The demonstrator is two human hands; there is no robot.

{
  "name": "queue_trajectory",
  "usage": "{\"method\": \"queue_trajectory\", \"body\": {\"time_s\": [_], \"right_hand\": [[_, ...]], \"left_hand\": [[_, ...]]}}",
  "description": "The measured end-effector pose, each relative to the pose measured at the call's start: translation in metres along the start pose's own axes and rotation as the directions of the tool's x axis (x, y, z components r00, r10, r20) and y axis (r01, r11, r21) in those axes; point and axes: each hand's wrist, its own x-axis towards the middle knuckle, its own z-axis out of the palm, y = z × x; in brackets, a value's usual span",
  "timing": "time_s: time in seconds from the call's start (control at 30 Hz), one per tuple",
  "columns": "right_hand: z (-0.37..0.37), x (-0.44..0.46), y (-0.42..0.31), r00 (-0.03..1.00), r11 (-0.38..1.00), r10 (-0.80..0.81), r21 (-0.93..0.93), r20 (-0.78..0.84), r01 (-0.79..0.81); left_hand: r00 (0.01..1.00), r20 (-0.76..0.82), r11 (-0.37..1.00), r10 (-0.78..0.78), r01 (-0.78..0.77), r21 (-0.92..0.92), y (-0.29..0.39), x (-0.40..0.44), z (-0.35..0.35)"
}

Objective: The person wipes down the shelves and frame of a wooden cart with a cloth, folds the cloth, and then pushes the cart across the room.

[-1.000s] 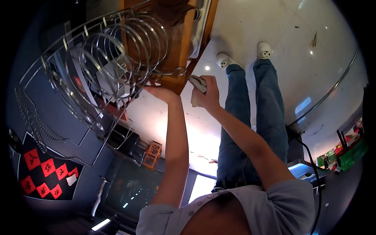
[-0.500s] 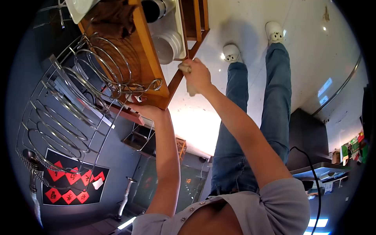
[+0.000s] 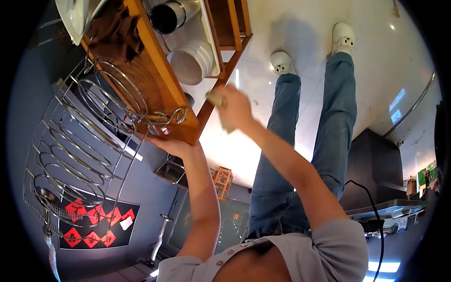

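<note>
My left hand [image 3: 173,145] is at the lower corner of a wooden shelf [image 3: 176,101], gripping its edge; some fingers are hidden behind the wood and the wire rack [image 3: 77,141]. My right hand [image 3: 236,107] is closed on a pale, folded cloth [image 3: 216,99], beside the shelf's wooden side rail [image 3: 210,103]. The right hand is slightly blurred, and I cannot tell whether the cloth touches the rail. On the shelf near my hands are a white tub [image 3: 190,63], a metal cup [image 3: 171,16] and a crumpled brown cloth [image 3: 117,35].
The wire rack with round loops stands left of the shelf. A black board with red paper diamonds [image 3: 96,221] is on the grey wall. White shoes [image 3: 282,62] stand on the pale floor. A black cable [image 3: 376,211] hangs at the right, near a dark cabinet [image 3: 376,160].
The right hand with the cloth has moved slightly down and away from the rail. The left hand stays on the shelf corner. The view has shifted a little.
</note>
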Motion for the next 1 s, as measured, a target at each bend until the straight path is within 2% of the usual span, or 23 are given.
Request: {"method": "queue_trajectory", "body": {"time_s": [0.07, 0.13, 0.17, 0.2, 0.27, 0.33, 0.37, 0.4, 0.43, 0.5, 0.57, 0.6, 0.67, 0.73, 0.8, 0.87, 0.93, 0.97, 1.0], "right_hand": [[0.0, -0.037, -0.021, 0.998, 0.975, -0.053, 0.219, 0.028, 0.046], [0.004, -0.051, -0.025, 0.996, 0.926, -0.013, 0.374, -0.089, 0.045], [0.011, -0.05, -0.015, 0.991, 0.933, 0.016, 0.358, -0.134, 0.033], [0.022, -0.041, -0.004, 0.99, 0.936, 0.011, 0.35, -0.137, 0.038], [0.041, -0.019, 0.01, 0.879, 0.945, 0.214, 0.319, -0.427, -0.075], [0.039, -0.003, 0.01, 0.867, 0.913, 0.273, 0.395, -0.417, -0.098], [0.036, 0.0, 0.006, 0.846, 0.888, 0.317, 0.447, -0.428, -0.107], [0.036, 0.001, 0.005, 0.824, 0.858, 0.366, 0.499, -0.432, -0.119], [0.03, -0.003, 0.007, 0.903, 0.878, 0.278, 0.467, -0.328, -0.101], [0.035, -0.013, 0.002, 0.918, 0.875, 0.285, 0.465, -0.274, -0.133], [0.034, -0.009, 0.004, 0.916, 0.862, 0.329, 0.469, -0.228, -0.193], [0.035, -0.001, 0.01, 0.916, 0.86, 0.334, 0.471, -0.223, -0.198], [0.039, 0.018, 0.024, 0.888, 0.868, 0.337, 0.47, -0.314, -0.164], [0.046, 0.022, 0.036, 0.884, 0.882, 0.302, 0.456, -0.357, -0.118], [0.048, 0.023, 0.039, 0.876, 0.919, 0.202, 0.393, -0.438, -0.016], [0.042, 0.008, 0.031, 0.866, 0.91, 0.209, 0.414, -0.455, -0.002], [0.024, -0.005, 0.033, 0.969, 0.863, 0.116, 0.505, -0.22, 0.011], [0.021, -0.004, 0.041, 0.979, 0.878, 0.032, 0.473, -0.202, 0.068], [0.017, 0.0, 0.045, 0.979, 0.877, 0.041, 0.476, -0.198, 0.06]], "left_hand": [[1.0, -0.013, 1.0, -0.027, 0.027, 0.009, 0.002, -0.005, 0.001], [1.0, 0.015, 1.0, -0.018, 0.018, 0.02, 0.001, -0.01, -0.011], [0.997, 0.072, 0.999, -0.03, 0.032, -0.031, -0.009, -0.012, -0.029], [0.976, 0.217, 0.991, -0.034, 0.061, -0.12, -0.02, -0.022, -0.04], [0.923, 0.36, 0.99, -0.139, 0.139, 0.027, -0.036, -0.037, -0.051], [0.897, 0.4, 0.963, -0.189, 0.089, 0.255, -0.061, -0.036, -0.055], [0.836, 0.509, 0.926, -0.206, -0.002, 0.377, -0.075, -0.03, -0.052], [0.793, 0.576, 0.939, -0.198, -0.016, 0.345, -0.083, -0.027, -0.043], [0.818, 0.521, 0.917, -0.242, 0.017, 0.399, -0.084, -0.026, -0.036], [0.836, 0.472, 0.897, -0.28, 0.053, 0.438, -0.092, -0.021, -0.024], [0.856, 0.452, 0.815, -0.249, -0.066, 0.575, -0.101, -0.016, -0.025], [0.858, 0.449, 0.812, -0.25, -0.066, 0.58, -0.105, -0.015, -0.024], [0.871, 0.464, 0.828, -0.164, -0.134, 0.544, -0.112, -0.014, -0.021], [0.881, 0.437, 0.788, -0.181, -0.135, 0.601, -0.113, -0.018, -0.018], [0.904, 0.401, 0.837, -0.147, -0.102, 0.537, -0.118, -0.019, -0.016], [0.905, 0.397, 0.782, -0.154, -0.134, 0.609, -0.117, -0.015, -0.023], [0.898, 0.391, 0.826, -0.204, -0.057, 0.561, -0.117, -0.013, -0.026], [0.881, 0.411, 0.815, -0.235, -0.052, 0.577, -0.116, -0.01, -0.028], [0.882, 0.406, 0.81, -0.24, -0.049, 0.584, -0.115, -0.011, -0.028]]}}
